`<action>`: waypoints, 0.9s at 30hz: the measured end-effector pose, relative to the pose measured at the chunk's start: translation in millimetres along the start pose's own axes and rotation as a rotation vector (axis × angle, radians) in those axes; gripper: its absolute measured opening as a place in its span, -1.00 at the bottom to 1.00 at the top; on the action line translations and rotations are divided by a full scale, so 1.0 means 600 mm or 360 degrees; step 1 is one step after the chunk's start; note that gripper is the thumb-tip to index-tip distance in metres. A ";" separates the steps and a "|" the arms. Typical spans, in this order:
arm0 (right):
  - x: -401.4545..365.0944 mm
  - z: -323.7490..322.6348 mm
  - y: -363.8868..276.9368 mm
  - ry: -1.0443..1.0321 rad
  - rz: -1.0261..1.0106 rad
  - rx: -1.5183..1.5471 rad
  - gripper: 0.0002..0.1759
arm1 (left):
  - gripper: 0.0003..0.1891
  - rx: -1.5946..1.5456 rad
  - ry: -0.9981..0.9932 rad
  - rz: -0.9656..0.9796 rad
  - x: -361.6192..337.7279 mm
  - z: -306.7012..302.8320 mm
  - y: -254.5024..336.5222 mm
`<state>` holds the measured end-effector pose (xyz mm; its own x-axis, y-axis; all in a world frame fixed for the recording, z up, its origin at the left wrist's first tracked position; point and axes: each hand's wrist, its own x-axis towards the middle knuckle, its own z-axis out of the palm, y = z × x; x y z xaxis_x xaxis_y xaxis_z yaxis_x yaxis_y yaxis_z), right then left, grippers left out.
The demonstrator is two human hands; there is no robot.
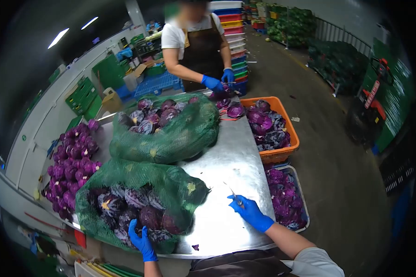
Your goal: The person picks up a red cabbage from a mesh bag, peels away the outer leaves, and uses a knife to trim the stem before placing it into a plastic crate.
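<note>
My left hand (142, 241), in a blue glove, has its fingers apart against red cabbages (150, 217) at the open mouth of a green mesh bag (180, 182). My right hand (250, 213), also gloved in blue, is closed around the handle of a small knife (236, 196) above the metal table (222, 231). The blade points up and to the left, touching nothing. Dark outer leaves cover the cabbages nearest my left hand. A small purple leaf scrap (195, 247) lies near the table's front edge.
Across the table a co-worker (201, 46) in blue gloves handles a cabbage. A second mesh bag (166, 138) lies behind the first. Peeled cabbages (71, 171) are piled at the left. An orange crate (289, 134) and a white crate (302, 207) of purple leaves stand along the right edge.
</note>
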<state>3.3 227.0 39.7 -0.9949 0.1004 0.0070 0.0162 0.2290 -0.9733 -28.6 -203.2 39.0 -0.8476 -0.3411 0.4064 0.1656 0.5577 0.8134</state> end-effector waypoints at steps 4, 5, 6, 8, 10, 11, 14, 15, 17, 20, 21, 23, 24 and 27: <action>0.071 0.009 -0.092 0.0028 -0.0079 0.0579 -0.63 | -0.50 0.0044 0.0039 -0.0020 -0.044 -0.043 0.043; 0.073 0.020 -0.099 0.0007 -0.0148 0.0694 -0.63 | -0.52 0.0067 0.0049 -0.0045 -0.053 -0.055 0.040; 0.068 0.028 -0.095 -0.0071 -0.0131 0.0639 -0.63 | -0.54 0.0080 0.0056 -0.0068 -0.058 -0.065 0.034; 0.040 0.053 -0.082 -0.0200 -0.0098 0.0532 -0.63 | -0.57 0.0103 0.0048 -0.0100 -0.059 -0.087 0.020; -0.006 0.086 -0.047 -0.0334 0.0104 0.0441 -0.59 | -0.61 -0.0080 0.0000 -0.0297 -0.047 -0.097 0.029; -0.033 0.095 -0.039 -0.0409 0.0197 0.0279 -0.56 | -0.61 -0.0104 -0.0020 -0.0272 -0.036 -0.098 0.018; -0.106 0.132 0.027 -0.0513 0.0388 0.0153 -0.56 | -0.62 -0.0147 -0.0064 -0.0172 0.004 -0.082 0.024; -0.128 0.147 0.054 -0.0485 0.0400 0.0242 -0.57 | -0.62 -0.0143 -0.0094 -0.0138 0.017 -0.081 0.002; -0.136 0.157 0.045 -0.0440 0.0483 0.0309 -0.59 | -0.62 -0.0050 -0.0164 -0.0089 0.036 -0.074 0.001; -0.111 0.160 0.023 -0.0321 0.0433 0.0231 -0.60 | -0.62 -0.0207 -0.0259 -0.0067 0.050 -0.058 -0.024; -0.098 0.160 0.012 -0.0264 0.0391 0.0202 -0.62 | -0.61 -0.0226 -0.0278 -0.0027 0.057 -0.054 -0.024; -0.078 0.159 0.006 -0.0090 0.0262 0.0314 -0.62 | -0.61 -0.0267 -0.0329 0.0045 0.062 -0.045 -0.021; -0.072 0.151 0.024 0.0041 0.0249 0.0451 -0.61 | -0.61 -0.0292 -0.0348 0.0047 0.069 -0.045 -0.026; -0.073 0.096 0.075 0.0547 0.0307 0.0792 -0.55 | -0.60 -0.0504 -0.0398 -0.0062 0.083 -0.040 -0.016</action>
<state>42.0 177.0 -17.7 -0.8888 0.4188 -0.1862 0.0617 -0.2932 -0.9541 -59.9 -243.9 61.4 -0.9465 -0.1408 0.2904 0.2447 0.2736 0.9302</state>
